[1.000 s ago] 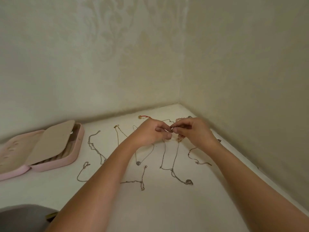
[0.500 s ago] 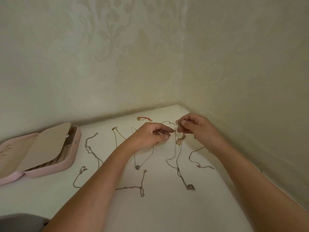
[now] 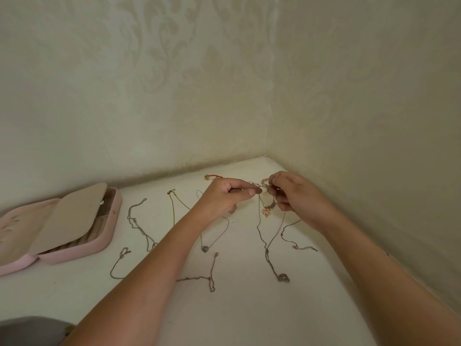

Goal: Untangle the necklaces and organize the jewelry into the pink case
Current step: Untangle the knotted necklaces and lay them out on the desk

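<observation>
My left hand (image 3: 225,196) and my right hand (image 3: 296,196) are raised side by side over the white table (image 3: 249,315), each pinching a thin tangled chain (image 3: 262,186) stretched between them. From that chain hang a rose-gold pendant (image 3: 267,211) and a long loop ending in a heart pendant (image 3: 284,277) on the table. Several other necklaces lie spread out: a twisted chain (image 3: 139,226), a gold chain (image 3: 173,208), a necklace with a small round pendant (image 3: 205,248). The pink case (image 3: 109,221) lies open at the left, its beige inner flap (image 3: 72,216) raised.
A red-corded piece (image 3: 212,176) lies near the back wall. A short chain with a clasp (image 3: 303,247) sits by the right wall. Another chain (image 3: 209,279) lies under my left forearm. Patterned walls meet in a corner just behind my hands. A grey cloth (image 3: 32,330) shows bottom left.
Both hands have shifted back and to the right toward the corner and moved slightly apart, drawing the chain taut between them. The heart pendant's loop has slid a little on the table.
</observation>
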`<state>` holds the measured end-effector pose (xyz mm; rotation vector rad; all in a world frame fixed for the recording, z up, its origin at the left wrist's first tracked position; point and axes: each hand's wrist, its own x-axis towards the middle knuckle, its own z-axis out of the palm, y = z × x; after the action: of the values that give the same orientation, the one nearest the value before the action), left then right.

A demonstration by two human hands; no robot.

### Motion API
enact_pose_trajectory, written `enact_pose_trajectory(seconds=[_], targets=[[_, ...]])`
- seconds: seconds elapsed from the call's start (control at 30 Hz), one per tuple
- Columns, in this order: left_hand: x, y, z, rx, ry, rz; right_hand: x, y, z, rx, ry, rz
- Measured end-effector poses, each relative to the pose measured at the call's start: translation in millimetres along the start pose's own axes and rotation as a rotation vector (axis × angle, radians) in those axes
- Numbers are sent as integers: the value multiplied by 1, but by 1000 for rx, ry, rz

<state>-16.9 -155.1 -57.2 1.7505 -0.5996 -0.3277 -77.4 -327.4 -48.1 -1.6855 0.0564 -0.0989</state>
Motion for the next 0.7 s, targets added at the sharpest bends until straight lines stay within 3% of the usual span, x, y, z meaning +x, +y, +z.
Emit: enact_pose_trajectory(seconds=[0.3,0.5,0.7], targets=[[0,-1,-3,-33,40,3,2,3,-2,-51,11,-69],[0,-1,-4,-20,45,6,-2,-4,-7,-300,39,-257],[-1,1,-4,-16,-13,-10,-8,-6,-5,-457,68,-307]])
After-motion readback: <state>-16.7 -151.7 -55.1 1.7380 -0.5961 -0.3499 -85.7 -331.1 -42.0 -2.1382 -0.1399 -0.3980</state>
